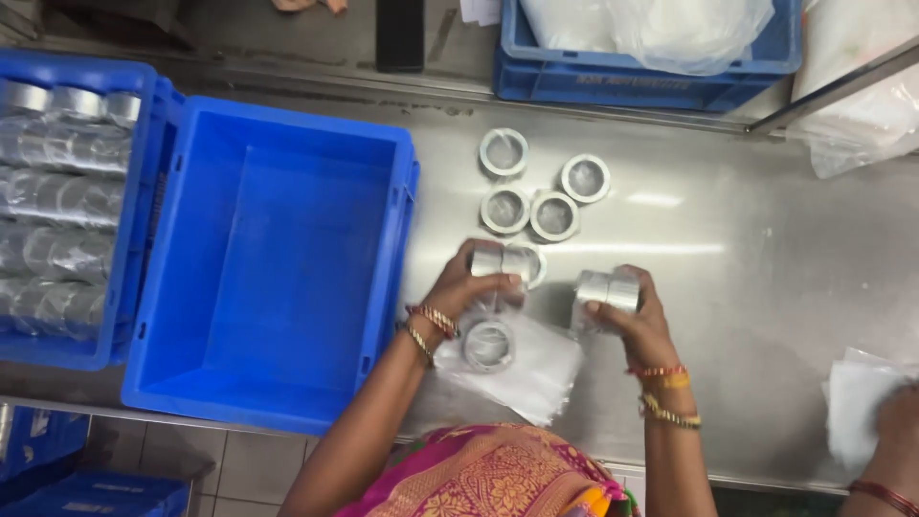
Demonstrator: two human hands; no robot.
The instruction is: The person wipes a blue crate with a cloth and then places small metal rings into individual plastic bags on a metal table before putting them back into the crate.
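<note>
Hands work over the steel table point(766, 268): left hand point(466, 283) closed around stacked metal rings point(502, 261), right hand point(627, 321) clasping another ring stack point(606, 290), right of the empty blue crate point(278, 258).

So the empty crate point(273, 258) sits on the counter point(766, 258), and everything else goes off that. Just left of it, touching, there's another crate point(134, 105) packed with rows of wrapped rolls point(57, 196). Right of the empty crate, further back, four loose rings point(541, 187) sit in a cluster. Nearer than those, the left hand point(464, 282) and right hand point(632, 316) each hold a stack of rings, side by side. One ring point(488, 345) lies on a plastic bag point(531, 369) at the counter's near edge. A third crate point(632, 72) is behind, far right.
</note>
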